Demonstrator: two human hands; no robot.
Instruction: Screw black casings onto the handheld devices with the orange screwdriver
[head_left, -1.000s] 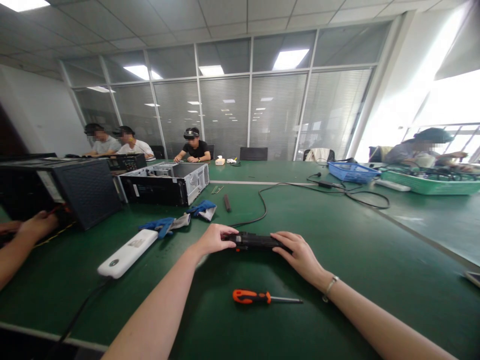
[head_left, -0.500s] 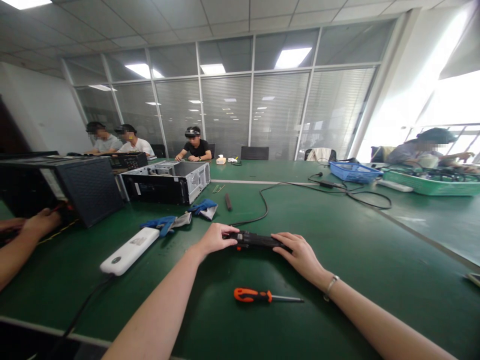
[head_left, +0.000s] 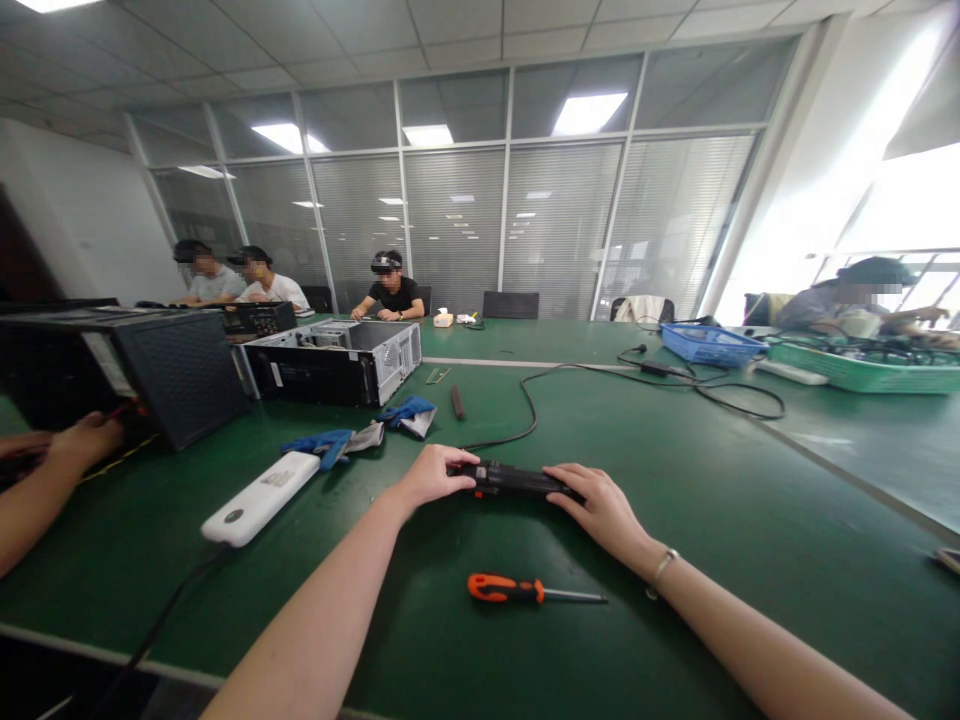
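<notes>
A long black device lies across the green table in front of me, with a small orange part under its left end. My left hand grips that end between thumb and fingers. Around the other end are the thumb and fingers of my right hand, which wears a bracelet at the wrist. Closer to me, an orange and black screwdriver rests with its shaft pointing right. A black cable runs from near my left hand to the far right. The device's exact kind is unclear.
Left of me lie a white power strip and blue-grey gloves. Behind stand an open computer case and a dark tower, with a co-worker's hands at it. A brown bar and baskets sit farther off.
Both hands keep their hold on the black device, with almost no movement. The view has shifted very slightly.
</notes>
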